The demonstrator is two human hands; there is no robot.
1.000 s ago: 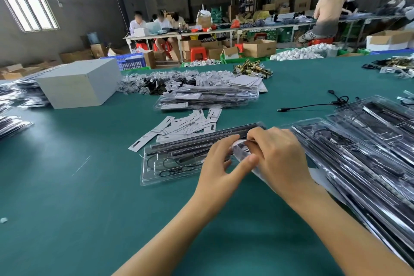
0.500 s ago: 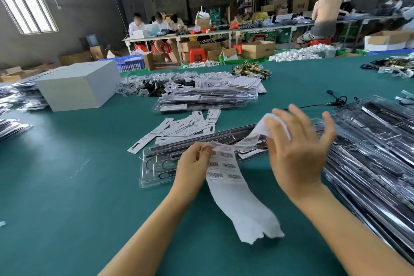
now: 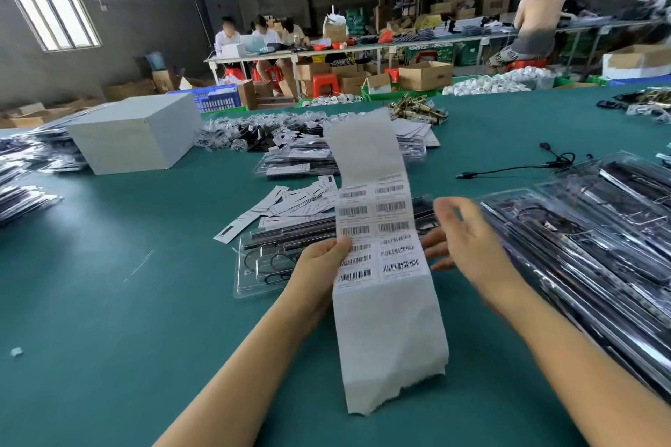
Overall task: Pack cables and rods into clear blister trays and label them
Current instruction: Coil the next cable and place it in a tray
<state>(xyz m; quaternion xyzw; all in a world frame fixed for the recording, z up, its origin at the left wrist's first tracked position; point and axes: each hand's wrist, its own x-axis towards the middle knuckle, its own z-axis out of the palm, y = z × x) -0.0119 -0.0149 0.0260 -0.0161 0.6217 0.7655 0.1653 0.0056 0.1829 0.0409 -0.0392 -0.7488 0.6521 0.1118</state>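
1. Pinched between thumb and fingers of the left hand, a long white paper strip of barcode labels stands upright over the near middle of the green tabletop.
2. Beside the strip, the right hand is blurred, fingers spread and holding nothing.
3. Behind the strip lies a clear blister tray with black rods and cables.
4. Along the right edge sits a heap of filled clear trays.

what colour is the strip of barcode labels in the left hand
White, printed with two columns of black barcodes; its ends are blank. The label strip shows best in the head view, pinched by the left hand.
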